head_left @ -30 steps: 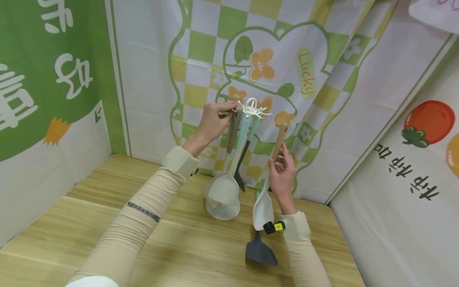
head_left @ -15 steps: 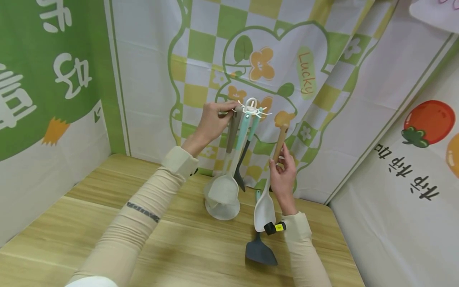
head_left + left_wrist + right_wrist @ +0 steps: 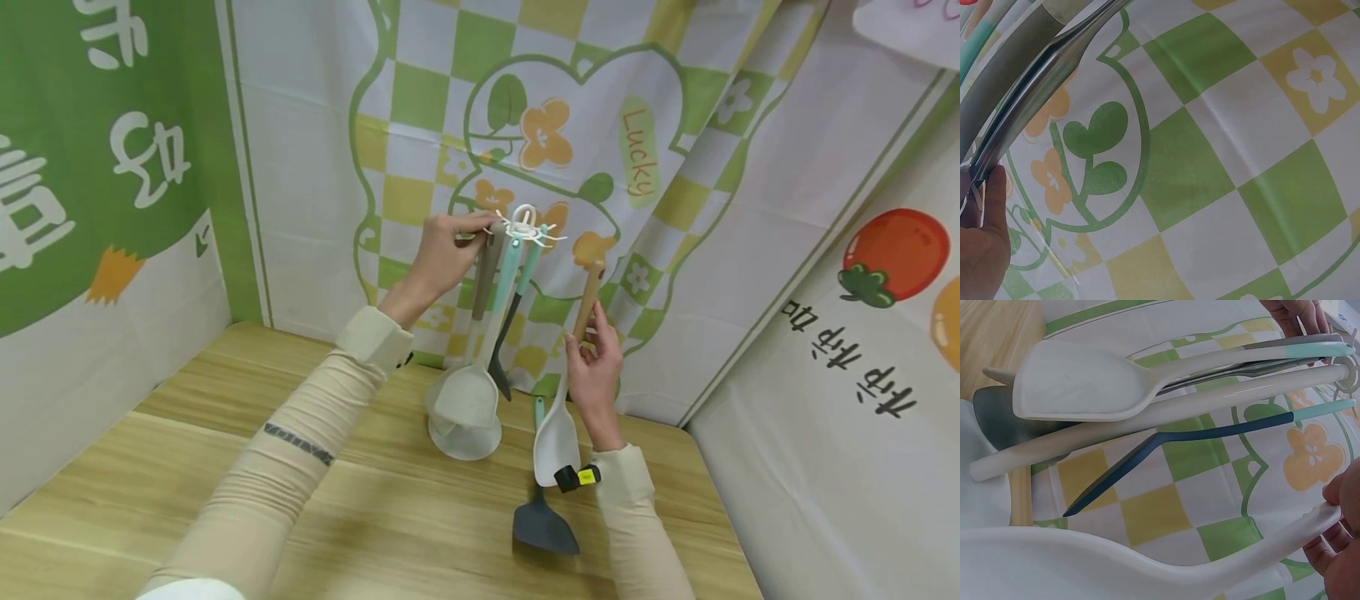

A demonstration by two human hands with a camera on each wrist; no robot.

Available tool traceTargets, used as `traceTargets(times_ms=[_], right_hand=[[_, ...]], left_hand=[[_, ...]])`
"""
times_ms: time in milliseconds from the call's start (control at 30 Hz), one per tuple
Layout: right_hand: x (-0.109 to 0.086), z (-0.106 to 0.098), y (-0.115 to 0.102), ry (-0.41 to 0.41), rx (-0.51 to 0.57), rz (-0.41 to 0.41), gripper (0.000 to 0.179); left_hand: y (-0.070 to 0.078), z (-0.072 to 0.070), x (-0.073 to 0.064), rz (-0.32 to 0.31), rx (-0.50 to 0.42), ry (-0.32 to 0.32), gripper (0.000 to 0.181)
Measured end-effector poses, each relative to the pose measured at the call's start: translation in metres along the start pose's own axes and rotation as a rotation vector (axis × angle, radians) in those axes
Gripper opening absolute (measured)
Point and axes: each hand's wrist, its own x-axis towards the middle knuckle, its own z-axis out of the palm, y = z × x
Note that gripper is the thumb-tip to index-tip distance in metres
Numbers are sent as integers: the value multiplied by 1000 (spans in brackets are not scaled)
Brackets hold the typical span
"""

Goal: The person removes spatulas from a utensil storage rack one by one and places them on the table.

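At the top of a white hook rack [image 3: 522, 223], my left hand [image 3: 444, 260] pinches the end of a steel handle [image 3: 1035, 84]; its working end is hidden behind other utensils. A grey handle [image 3: 487, 279] hangs right beside it. My right hand [image 3: 595, 371] holds a white spoon [image 3: 557, 446] by its wooden handle [image 3: 588, 300], thumb and fingertips near the neck, bowl downward. This spoon is to the right of the rack, apart from it. On the rack hang a white turner [image 3: 467, 398] and a dark turner [image 3: 504, 354], both with mint handles.
Another dark turner [image 3: 545, 527] with a mint handle lies on the wooden table [image 3: 375, 517], partly behind the spoon. The rack's pole [image 3: 1197, 403] stands close to a checkered cloth backdrop [image 3: 420, 100]. Printed cloth walls [image 3: 795, 275] flank both sides.
My right hand has drifted slightly right with the white spoon, uncovering a little more of the lying turner's mint handle. My left hand has stayed at the rack's top.
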Motion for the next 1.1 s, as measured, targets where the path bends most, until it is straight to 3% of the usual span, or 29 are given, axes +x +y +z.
traceTargets(times_ms=[200,433,1100], right_hand=[[-1,-3,1,10,-15,14,64],[-4,-5,-35,15,-10,-2,60],[-10,-21,-30,-1,-68,7,60]], left_hand=[[-1,0,0,8,2,3,25],[-1,1,0,15,7,9,25],[0,1,0,22,11,11,25]])
